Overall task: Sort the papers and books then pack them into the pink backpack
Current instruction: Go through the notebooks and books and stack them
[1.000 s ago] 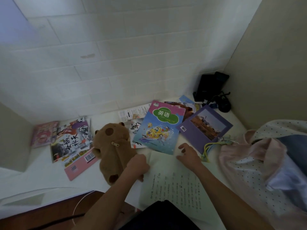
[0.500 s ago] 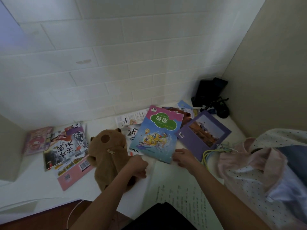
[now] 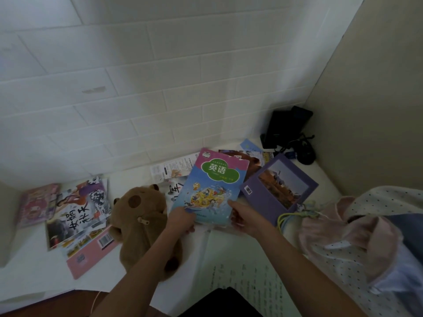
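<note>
A blue textbook with a green cloud title (image 3: 212, 186) lies in the middle of the white table. My left hand (image 3: 183, 219) grips its near left corner and my right hand (image 3: 243, 217) grips its near right corner. A purple book (image 3: 278, 191) lies to its right, partly under it. A printed paper sheet (image 3: 247, 277) lies near me. The pink dotted backpack (image 3: 357, 236) slumps at the right. More books lie at the left: a comic-style one (image 3: 80, 209), a pink one (image 3: 91, 252) and a small pink one (image 3: 36, 203).
A brown plush bear (image 3: 142, 216) lies left of my left arm. Leaflets (image 3: 174, 167) and other books (image 3: 249, 156) sit behind the textbook. Black gear with cables (image 3: 290, 133) fills the far right corner. A tiled wall bounds the back, a panel (image 3: 377, 110) the right.
Both hands left the paper sheet and the bear's side, moved forward and took hold of the blue textbook's near corners. The view tilted down slightly.
</note>
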Motion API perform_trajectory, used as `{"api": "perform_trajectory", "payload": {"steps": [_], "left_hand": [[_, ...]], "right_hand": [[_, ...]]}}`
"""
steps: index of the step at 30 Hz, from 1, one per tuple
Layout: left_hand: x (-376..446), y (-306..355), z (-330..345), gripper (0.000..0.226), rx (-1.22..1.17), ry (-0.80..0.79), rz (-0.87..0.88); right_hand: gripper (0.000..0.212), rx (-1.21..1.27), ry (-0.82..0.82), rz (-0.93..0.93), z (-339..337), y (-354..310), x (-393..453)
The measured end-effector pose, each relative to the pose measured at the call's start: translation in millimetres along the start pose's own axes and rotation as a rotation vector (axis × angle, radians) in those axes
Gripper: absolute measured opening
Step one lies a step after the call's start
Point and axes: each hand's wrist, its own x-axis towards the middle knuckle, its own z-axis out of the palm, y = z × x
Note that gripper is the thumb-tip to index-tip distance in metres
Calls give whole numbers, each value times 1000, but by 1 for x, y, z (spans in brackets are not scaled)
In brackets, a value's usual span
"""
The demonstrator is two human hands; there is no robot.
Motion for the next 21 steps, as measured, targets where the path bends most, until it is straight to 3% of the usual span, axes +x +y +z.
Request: {"api": "perform_trajectory", "payload": {"steps": [3,6,11,13,18,21], "left_hand": [[5,-1,-4,22,-11,-35,-34],[10,-5,-5,24,-55,-22,-25],[16,-13,-16,27,-71,387,82],[18,-9,-24,31,-209,429,56],[18,4,-33,39,-429,210,133],[4,15,-36,32,-802,-7,150]], "right_hand": [[12,40,-124,-77,16,2,0],[11,101,-93,-175,34,9,-3],[34,123,-45,-247,27,8,-10],[38,31,-18,-301,13,2,-16],[40,-305,-100,-348,-29,-10,-43],[37,-512,-217,-367,-47,-21,-64]]}}
